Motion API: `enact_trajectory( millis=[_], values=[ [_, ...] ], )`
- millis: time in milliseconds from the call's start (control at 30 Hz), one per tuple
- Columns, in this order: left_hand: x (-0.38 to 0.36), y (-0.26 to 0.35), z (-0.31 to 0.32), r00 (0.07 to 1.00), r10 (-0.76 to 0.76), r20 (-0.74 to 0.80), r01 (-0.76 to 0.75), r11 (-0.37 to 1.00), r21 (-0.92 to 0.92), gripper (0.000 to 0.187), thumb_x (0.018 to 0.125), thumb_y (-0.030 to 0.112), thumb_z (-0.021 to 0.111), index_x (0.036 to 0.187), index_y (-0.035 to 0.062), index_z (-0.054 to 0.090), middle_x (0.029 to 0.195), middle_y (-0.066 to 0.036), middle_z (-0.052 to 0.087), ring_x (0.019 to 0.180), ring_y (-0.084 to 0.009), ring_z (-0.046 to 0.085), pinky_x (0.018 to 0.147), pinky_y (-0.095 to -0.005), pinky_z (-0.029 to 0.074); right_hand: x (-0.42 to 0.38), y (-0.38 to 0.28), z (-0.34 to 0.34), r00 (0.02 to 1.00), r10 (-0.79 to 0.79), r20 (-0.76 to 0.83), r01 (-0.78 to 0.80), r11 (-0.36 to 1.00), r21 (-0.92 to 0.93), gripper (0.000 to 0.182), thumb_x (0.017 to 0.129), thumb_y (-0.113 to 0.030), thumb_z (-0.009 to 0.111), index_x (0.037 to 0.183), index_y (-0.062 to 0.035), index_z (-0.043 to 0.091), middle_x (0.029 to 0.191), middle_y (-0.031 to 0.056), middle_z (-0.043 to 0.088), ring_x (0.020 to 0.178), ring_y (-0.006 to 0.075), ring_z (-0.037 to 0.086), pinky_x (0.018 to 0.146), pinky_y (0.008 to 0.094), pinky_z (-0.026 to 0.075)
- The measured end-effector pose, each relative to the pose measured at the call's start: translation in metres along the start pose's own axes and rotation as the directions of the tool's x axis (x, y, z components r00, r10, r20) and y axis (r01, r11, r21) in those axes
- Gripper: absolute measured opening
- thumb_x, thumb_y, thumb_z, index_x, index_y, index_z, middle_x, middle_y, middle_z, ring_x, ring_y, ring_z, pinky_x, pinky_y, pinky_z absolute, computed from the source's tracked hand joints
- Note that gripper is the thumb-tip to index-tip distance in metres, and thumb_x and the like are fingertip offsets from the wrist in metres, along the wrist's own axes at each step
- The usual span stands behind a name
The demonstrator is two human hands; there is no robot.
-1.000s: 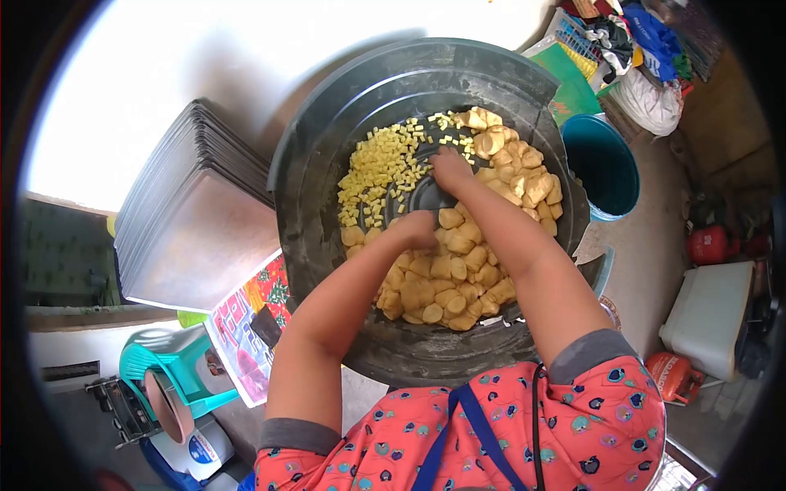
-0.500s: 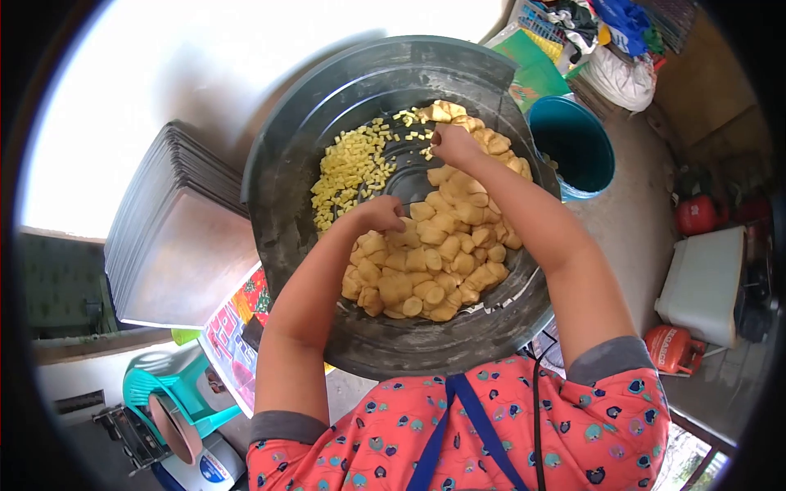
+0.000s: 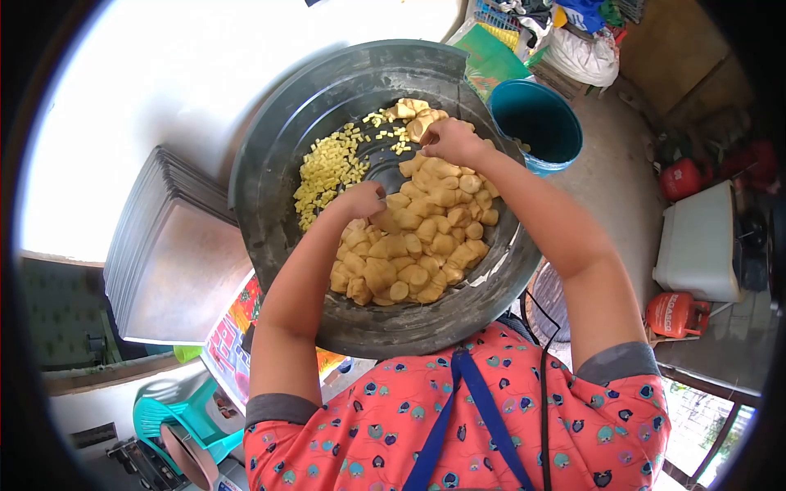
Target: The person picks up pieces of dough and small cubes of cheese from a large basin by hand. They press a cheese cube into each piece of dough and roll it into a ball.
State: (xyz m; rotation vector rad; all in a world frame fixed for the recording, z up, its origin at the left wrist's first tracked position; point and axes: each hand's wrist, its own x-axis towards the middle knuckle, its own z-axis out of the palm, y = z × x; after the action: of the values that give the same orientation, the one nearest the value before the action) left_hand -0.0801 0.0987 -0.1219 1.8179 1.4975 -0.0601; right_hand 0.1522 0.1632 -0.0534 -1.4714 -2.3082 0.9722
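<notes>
Both my hands are down in the one big gray basin [image 3: 278, 164] in front of me. My left hand [image 3: 360, 200] is curled into a loose fist at the near edge of the heap of yellow dough lumps [image 3: 417, 245], knuckles up; I cannot tell whether anything is inside it. My right hand [image 3: 449, 139] is at the far side of the basin, fingers pinched together on a lump at the top of the heap. The lumps are too many to count, piled along the right and near side of the basin. To the left of them lies a spread of small yellow cubes [image 3: 327, 168], also uncountable. Left of the basin sits one stack of metal trays [image 3: 176, 254]. Beyond it on the right stands one blue bucket [image 3: 536, 123].
</notes>
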Motion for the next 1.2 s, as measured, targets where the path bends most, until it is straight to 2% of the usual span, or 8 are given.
enact_trajectory(
  millis=[133,233,433,567,733,900,1167,1200],
  values=[
    [0.004,0.006,0.028,0.885,0.383,-0.264,-0.34,0.92,0.194,0.048,0.074,0.025,0.065,0.114,0.0023,0.052,0.105,-0.021,0.06,0.101,-0.035,0.056,0.088,-0.0394,0.044,-0.004,0.011,0.012,1.0,-0.016,-0.005,0.016,0.999,0.045,0.025,0.072,-0.022,0.071,0.09,-0.0058,0.066,0.089,0.0097,0.066,0.084,0.022,0.062,0.076,0.0322,0.048],
    [0.011,0.031,0.05,0.842,0.467,-0.269,-0.447,0.884,0.132,0.055,0.074,0.027,0.067,0.122,0.0057,0.048,0.112,-0.019,0.057,0.102,-0.0343,0.055,0.088,-0.0394,0.044,-0.006,0.014,0.02,1.0,-0.011,0.027,0.009,0.998,0.059,0.025,0.072,-0.022,0.071,0.09,-0.0056,0.066,0.089,0.0099,0.066,0.083,0.0219,0.063,0.075,0.0324,0.049],
    [0.027,0.046,0.061,0.966,0.223,-0.13,-0.209,0.971,0.116,0.051,0.07,0.022,0.071,0.116,0.0054,0.056,0.106,-0.018,0.061,0.096,-0.0343,0.058,0.085,-0.0369,0.047,-0.01,0.008,0.03,0.998,0.025,0.065,-0.034,0.99,0.136,0.026,0.072,-0.02,0.072,0.09,-0.0034,0.066,0.09,0.0106,0.066,0.08,0.0214,0.063,0.074,0.0318,0.049],
    [0.028,0.031,0.043,0.986,0.112,-0.123,-0.137,0.967,-0.213,0.038,0.071,0.014,0.067,0.106,-0.0012,0.061,0.094,-0.016,0.064,0.08,-0.0255,0.062,0.073,-0.0324,0.05,-0.01,0.012,0.028,0.994,0.059,0.089,-0.081,0.96,0.269,0.025,0.075,-0.019,0.07,0.094,-0.0032,0.065,0.086,0.0078,0.066,0.077,0.0158,0.062,0.069,0.0288,0.049],
    [0.021,0.011,0.031,0.986,-0.06,-0.158,-0.104,0.519,-0.848,0.034,0.08,0.014,0.063,0.108,-0.0025,0.058,0.09,-0.009,0.062,0.077,-0.0148,0.06,0.068,-0.0284,0.049,-0.012,0.019,0.018,0.97,0.187,0.154,-0.242,0.737,0.631,0.021,0.081,-0.017,0.065,0.098,-0.0042,0.063,0.082,0.003,0.063,0.072,0.0091,0.057,0.062,0.0241,0.046],
    [-0.011,0.036,-0.012,0.966,-0.131,-0.223,-0.218,0.051,-0.975,0.027,0.09,0.02,0.053,0.111,0.0023,0.055,0.099,-0.007,0.06,0.086,-0.0173,0.059,0.073,-0.0359,0.048,-0.008,0.02,0.014,0.946,0.211,0.244,-0.316,0.447,0.837,0.018,0.085,-0.016,0.062,0.1,-0.0066,0.06,0.083,0.0018,0.062,0.07,0.0101,0.055,0.064,0.0259,0.047],
    [-0.012,0.045,0.007,0.836,-0.41,-0.364,-0.389,0.024,-0.921,0.023,0.093,0.017,0.047,0.11,0.0013,0.052,0.099,-0.01,0.059,0.087,-0.0223,0.06,0.073,-0.0373,0.052,-0.018,-0.023,0.023,0.961,-0.061,0.271,-0.268,0.053,0.962,0.021,0.087,-0.019,0.06,0.104,-0.0085,0.057,0.089,0.0009,0.061,0.08,0.0119,0.058,0.073,0.0331,0.048],
    [-0.011,0.046,0.008,0.833,-0.409,-0.374,-0.401,0.02,-0.916,0.024,0.094,0.017,0.047,0.111,0.0015,0.051,0.101,-0.011,0.059,0.088,-0.023,0.059,0.075,-0.0392,0.051,-0.019,-0.027,0.028,0.958,-0.049,0.282,-0.275,0.115,0.955,0.022,0.087,-0.019,0.059,0.106,-0.009,0.055,0.089,0.0001,0.061,0.082,0.0119,0.058,0.078,0.0394,0.047]
  ],
)
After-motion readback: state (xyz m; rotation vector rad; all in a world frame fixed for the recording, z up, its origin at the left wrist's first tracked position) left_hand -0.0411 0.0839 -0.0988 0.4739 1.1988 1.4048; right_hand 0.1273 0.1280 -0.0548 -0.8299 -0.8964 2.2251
